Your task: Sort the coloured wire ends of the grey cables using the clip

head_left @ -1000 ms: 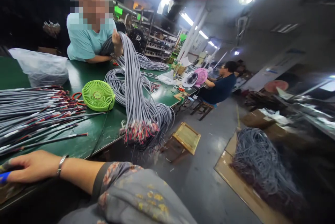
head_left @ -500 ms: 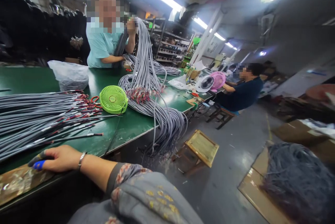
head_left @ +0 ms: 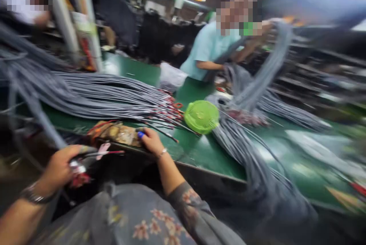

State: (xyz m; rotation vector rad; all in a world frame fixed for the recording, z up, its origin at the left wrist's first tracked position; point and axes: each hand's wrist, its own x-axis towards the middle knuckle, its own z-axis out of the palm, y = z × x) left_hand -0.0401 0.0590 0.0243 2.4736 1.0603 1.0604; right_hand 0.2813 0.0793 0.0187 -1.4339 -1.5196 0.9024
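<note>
Left grip [head_left: 57,168], lower left of the frame: bare hand with a wristwatch, closed around grey cables.

Held cables [head_left: 49,124], one bundle: from the left edge of the frame down into the left grip; count unclear in the blur. Stripped ends [head_left: 80,176] with red and white wires protrude below the fingers; one more end, with a pale tag [head_left: 103,150], points right. Handling, as judged: jackets smooth and springy, apt to slide over one another; a single cable light, the bundle weighty and inclined to drag from its long side. Thin wires at the tips soft and easily bent. Best hold: around the jackets, just behind the stripped ends, with the whole bundle gathered.

Right grip [head_left: 153,141], centre of the frame: bare hand, blue cover on one finger, resting at the right end of a brown block [head_left: 117,133] at the near edge of the desk [head_left: 194,155]; whether it clasps the block cannot be told.

Laid cables [head_left: 105,98], many, centre left: side by side, red-tipped ends rightward.

Green fan [head_left: 201,117], one, right of those ends.

Plastic bag [head_left: 170,77], one, upper centre.

Co-worker [head_left: 210,46], light blue shirt, upper right: raising another cable bundle [head_left: 274,58].
</note>
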